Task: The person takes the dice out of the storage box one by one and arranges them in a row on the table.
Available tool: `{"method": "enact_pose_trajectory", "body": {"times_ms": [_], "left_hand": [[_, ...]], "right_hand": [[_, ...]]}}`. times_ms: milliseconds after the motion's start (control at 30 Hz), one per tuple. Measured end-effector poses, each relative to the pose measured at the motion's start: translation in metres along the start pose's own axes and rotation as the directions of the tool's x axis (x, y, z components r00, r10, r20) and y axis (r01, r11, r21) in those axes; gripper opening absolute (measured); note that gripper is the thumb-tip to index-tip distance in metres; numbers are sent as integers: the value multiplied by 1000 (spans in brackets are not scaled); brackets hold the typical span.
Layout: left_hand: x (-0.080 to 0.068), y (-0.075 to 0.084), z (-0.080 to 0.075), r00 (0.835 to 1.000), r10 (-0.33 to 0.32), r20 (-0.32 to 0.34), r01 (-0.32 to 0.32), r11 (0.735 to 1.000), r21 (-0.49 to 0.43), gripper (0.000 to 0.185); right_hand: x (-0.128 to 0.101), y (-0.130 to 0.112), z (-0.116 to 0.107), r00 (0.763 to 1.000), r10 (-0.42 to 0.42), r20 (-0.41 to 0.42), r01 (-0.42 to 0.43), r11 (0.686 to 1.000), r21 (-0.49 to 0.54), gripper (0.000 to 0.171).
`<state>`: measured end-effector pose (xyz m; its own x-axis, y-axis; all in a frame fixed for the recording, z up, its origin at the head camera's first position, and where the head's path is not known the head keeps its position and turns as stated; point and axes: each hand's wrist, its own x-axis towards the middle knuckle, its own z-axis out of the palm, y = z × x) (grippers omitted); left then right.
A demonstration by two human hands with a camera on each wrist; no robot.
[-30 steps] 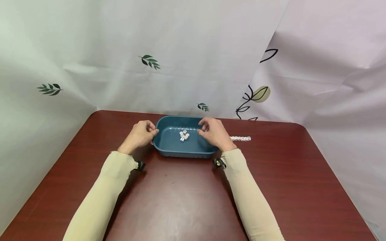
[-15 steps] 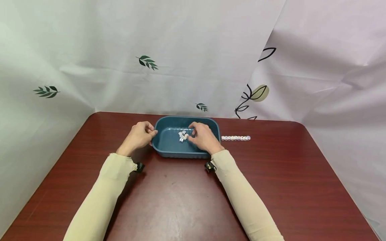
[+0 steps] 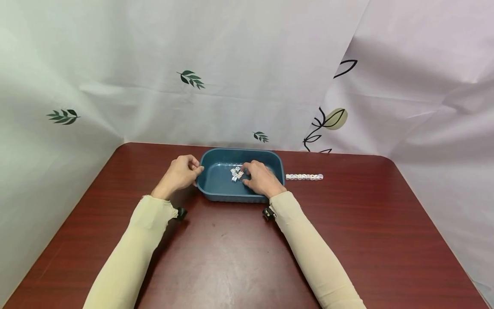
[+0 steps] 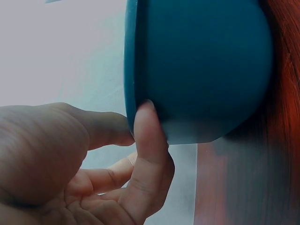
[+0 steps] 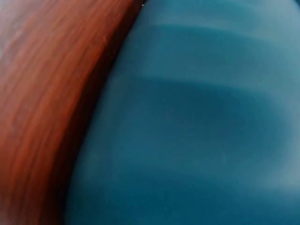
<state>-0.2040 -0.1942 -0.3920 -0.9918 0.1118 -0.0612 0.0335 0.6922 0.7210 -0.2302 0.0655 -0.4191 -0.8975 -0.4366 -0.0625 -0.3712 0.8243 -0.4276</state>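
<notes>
The person's left hand (image 3: 178, 174) is at the left end of a blue-green plastic tub (image 3: 216, 189) that sits on a dark red wooden table (image 3: 231, 257). In the left wrist view, the thumb and a finger of this hand (image 4: 93, 159) pinch the rim of the tub (image 4: 197, 65), with the thumb (image 4: 147, 140) pressed flat on the outside wall and the other fingers curled loosely below. The right hand (image 3: 261, 178) reaches over the near wall and down into the tub. Its fingertips are bent and right at a little pile of white dice (image 3: 235, 174) lying on the tub floor, just to the left of the fingers. The dice are too small to tell if the fingers have pinched one or are only touching the pile. The right wrist view is blurry and shows only the tub's wall (image 5: 197, 131) very close, with a strip of the table (image 5: 42, 93) beside it. To the right of the right hand, outside the tub, a short row of dice (image 3: 304, 177) lies in a straight line on the table, near the tub's right end but not touching it. Both arms wear pale cream sleeves (image 3: 131, 253). A white curtain with small green leaves (image 3: 191, 78) hangs behind the table.
</notes>
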Motion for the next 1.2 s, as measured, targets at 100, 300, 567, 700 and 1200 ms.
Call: {"method": "enact_pose_trajectory", "body": {"times_ms": [100,300,567,700,1200], "left_hand": [[1,1,-1,1000,9,0,-9,1000,-1,19],[3,2,-2,1000,14,-7,-14,1000,8,19],[2,3,-3,1000,11,1,-11,1000,9,19],[2,4,-2,1000,5,-1,-5,1000,6,19],[-3,0,1,1000,-10,1,10,1000,10,19]], "right_hand": [[-1,1,-1,1000,2,-8,-2,1000,1,29],[1,1,-2,999,-23,-34,23,1000,5,20],[0,2,-3,998,-34,-43,33,999,-19,9],[-1,2,-4,998,-34,-61,33,999,-20,7],[-8,10,-14,995,-49,-83,52,998,27,8]]}}
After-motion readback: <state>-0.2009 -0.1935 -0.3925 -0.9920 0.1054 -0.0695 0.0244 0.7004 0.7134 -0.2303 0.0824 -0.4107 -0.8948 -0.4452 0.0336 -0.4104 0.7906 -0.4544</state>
